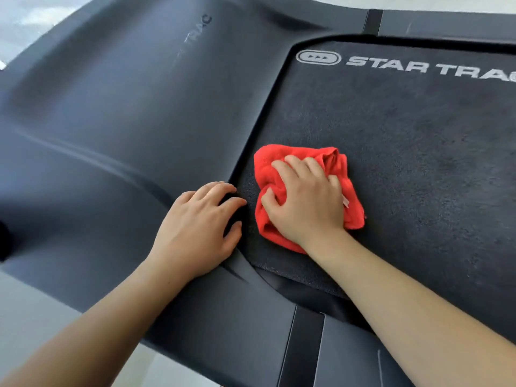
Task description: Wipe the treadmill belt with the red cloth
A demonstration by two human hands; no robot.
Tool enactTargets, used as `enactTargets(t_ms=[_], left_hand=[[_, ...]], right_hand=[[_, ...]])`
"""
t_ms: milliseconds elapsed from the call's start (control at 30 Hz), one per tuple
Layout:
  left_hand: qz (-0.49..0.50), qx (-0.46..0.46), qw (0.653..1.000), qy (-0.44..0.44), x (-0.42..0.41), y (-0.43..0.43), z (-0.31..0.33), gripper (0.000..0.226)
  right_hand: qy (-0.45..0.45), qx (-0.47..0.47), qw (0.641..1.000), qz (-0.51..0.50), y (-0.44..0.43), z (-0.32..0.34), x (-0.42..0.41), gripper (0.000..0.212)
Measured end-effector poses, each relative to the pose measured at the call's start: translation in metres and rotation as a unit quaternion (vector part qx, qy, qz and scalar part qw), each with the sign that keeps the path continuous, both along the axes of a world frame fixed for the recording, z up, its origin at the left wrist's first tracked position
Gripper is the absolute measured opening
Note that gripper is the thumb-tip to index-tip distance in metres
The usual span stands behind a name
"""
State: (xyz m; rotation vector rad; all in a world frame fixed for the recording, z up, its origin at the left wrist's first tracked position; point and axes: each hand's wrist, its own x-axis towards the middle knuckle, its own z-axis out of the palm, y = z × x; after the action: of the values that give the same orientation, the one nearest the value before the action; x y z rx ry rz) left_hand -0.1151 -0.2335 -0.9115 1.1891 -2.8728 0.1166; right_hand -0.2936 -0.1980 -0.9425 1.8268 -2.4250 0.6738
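On the treadmill belt, near its left edge, lies the red cloth, bunched into a rough lump. Cloth's long axis runs diagonally, from upper left toward lower right; a small white tag shows at its right side. Right hand lies palm-down on top of the cloth, fingers curled and gathering folds, thumb tucked into the fabric at the left. Left hand is spread flat, fingers apart, on the dark plastic side cover just beside the belt's edge, fingertips reaching the rim, close to the cloth but apart from it. Belt is dark, textured, with white "STAR TRAC" lettering across its far part. Both forearms bare.
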Motion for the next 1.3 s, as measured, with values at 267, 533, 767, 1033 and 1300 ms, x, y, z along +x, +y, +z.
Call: enactTargets(t_ms=[267, 533, 767, 1033, 1300], left_hand=[[0.003, 0.018, 1.0, -0.001, 0.001, 0.0, 0.001, 0.035], [-0.011, -0.005, 1.0, 0.017, 0.017, -0.034, 0.023, 0.045], [-0.018, -0.015, 0.999, 0.023, 0.014, -0.027, 0.014, 0.024], [-0.004, -0.016, 0.999, 0.038, 0.012, -0.027, 0.015, 0.023], [-0.009, -0.021, 0.998, 0.052, 0.014, -0.027, 0.014, 0.023]], right_hand=[[0.024, 0.021, 0.999, 0.041, -0.002, 0.002, -0.014, 0.043], [0.019, -0.006, 1.0, 0.015, 0.03, -0.001, -0.012, 0.045], [-0.004, 0.036, 0.999, -0.032, -0.032, -0.002, -0.001, 0.049], [0.022, -0.004, 0.997, 0.071, 0.032, 0.0, 0.024, 0.041], [-0.002, 0.031, 1.0, -0.001, 0.016, 0.003, 0.045, 0.044]])
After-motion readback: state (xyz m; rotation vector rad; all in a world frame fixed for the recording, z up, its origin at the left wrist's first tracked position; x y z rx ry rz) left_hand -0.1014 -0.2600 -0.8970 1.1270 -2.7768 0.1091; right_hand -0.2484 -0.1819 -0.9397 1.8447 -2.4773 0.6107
